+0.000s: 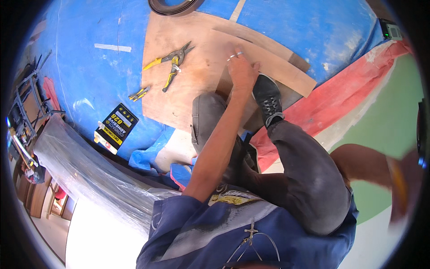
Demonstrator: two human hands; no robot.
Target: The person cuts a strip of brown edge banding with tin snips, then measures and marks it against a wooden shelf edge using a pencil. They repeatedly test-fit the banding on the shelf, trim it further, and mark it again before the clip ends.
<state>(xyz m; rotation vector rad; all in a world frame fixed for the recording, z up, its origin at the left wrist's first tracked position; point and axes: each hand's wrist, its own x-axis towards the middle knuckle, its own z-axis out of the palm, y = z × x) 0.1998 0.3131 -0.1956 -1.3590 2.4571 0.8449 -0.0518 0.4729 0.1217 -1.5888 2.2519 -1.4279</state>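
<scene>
A blue tarpaulin [89, 85] covers the floor; on it lies a large plywood sheet [179, 89], the landmark here; a narrower brown strip [286, 71] crosses the sheet's far right part; the left hand [241, 69] presses flat on that strip, its grip spread, beside a black shoe [268, 96]; yellow-handled snips [172, 62] lie on the sheet's left half; the right hand [398, 188] is blurred, well right of the sheet, grip impossible to tell

One head-worn fisheye looks steeply down, close over the person's knees, at the plywood sheet [188, 85]
</scene>
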